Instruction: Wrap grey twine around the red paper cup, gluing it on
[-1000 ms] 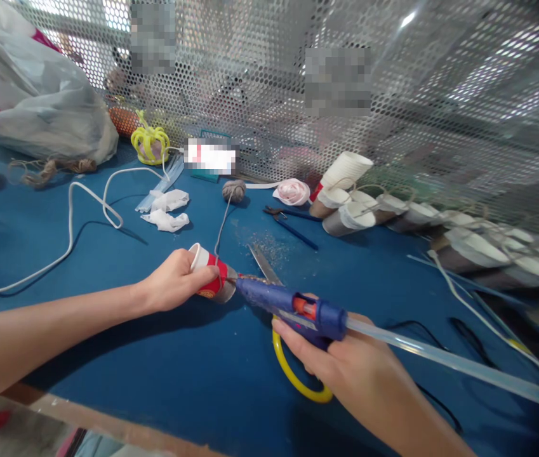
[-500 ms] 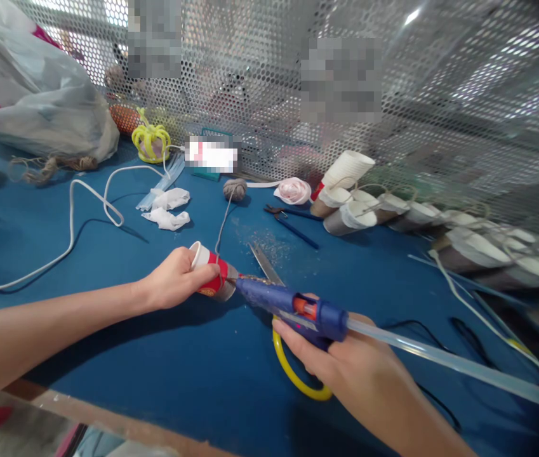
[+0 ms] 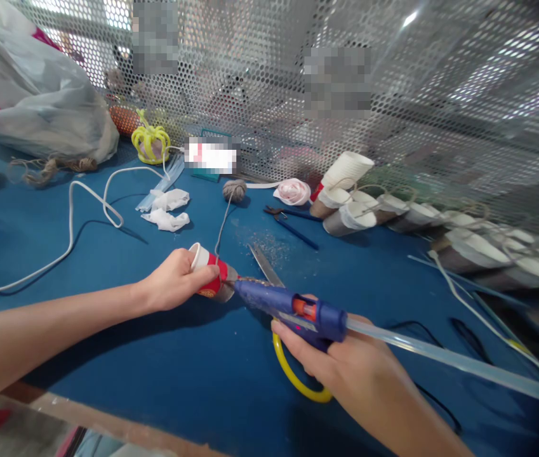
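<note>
My left hand is closed around a red and white paper cup, which lies tilted with its open rim toward the upper left. Grey yarn wraps the cup's lower part, and a strand runs from it up to a yarn ball. In my right hand is a blue hot glue gun with a long clear glue stick out of its back. The gun's nozzle points at the yarn-wrapped end of the cup, at or very near it. Scissors with yellow handles lie beneath the gun, partly hidden.
Blue-handled pliers lie behind the scissors. Several wrapped paper cups line the right side along a perforated metal screen. A white cable, crumpled white scraps and a large plastic bag are on the left.
Almost nothing differs. The glue gun's nozzle shifts very slightly at the yarn on the cup; both hands keep their hold.
</note>
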Demonstrator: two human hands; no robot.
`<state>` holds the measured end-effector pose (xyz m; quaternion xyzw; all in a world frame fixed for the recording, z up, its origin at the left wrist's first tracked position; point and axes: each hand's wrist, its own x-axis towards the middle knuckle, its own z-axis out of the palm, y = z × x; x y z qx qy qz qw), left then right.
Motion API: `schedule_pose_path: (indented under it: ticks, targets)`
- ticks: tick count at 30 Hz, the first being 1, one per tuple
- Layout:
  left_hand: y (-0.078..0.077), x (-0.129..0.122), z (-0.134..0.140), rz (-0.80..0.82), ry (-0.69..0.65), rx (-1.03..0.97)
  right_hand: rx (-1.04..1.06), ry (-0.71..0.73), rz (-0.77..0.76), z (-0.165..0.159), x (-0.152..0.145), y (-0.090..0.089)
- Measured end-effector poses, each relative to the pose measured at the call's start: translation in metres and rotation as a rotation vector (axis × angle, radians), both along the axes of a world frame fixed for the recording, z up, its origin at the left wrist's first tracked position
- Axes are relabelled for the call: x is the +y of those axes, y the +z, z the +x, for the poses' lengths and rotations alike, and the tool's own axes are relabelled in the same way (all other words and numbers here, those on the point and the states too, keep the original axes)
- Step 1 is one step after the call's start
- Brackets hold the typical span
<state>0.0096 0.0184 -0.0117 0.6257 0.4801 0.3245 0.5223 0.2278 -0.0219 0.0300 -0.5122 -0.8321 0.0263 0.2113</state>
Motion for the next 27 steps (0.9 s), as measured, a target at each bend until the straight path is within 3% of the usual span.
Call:
schedule_pose_path:
  ticks: [4,9,14,21,27]
  targets:
    - [0.002,-0.002,0.000,0.034,-0.018,0.036,0.032,-0.031,-0.032,0.002,0.000,-0.004]
    - [0.003,-0.002,-0.001,0.012,-0.023,0.013,-0.007,-0.045,0.043,0.002,-0.002,-0.006]
    - [0.005,-0.001,0.001,-0.034,-0.006,-0.043,0.030,0.028,-0.075,0.000,-0.002,0.003]
    - [0.002,-0.001,0.000,-0.019,-0.017,-0.066,0.006,0.035,0.011,0.004,-0.008,0.003]
    - [0.001,-0.002,-0.002,-0.029,-0.086,-0.113,0.026,-0.011,-0.077,-0.002,0.002,0.002]
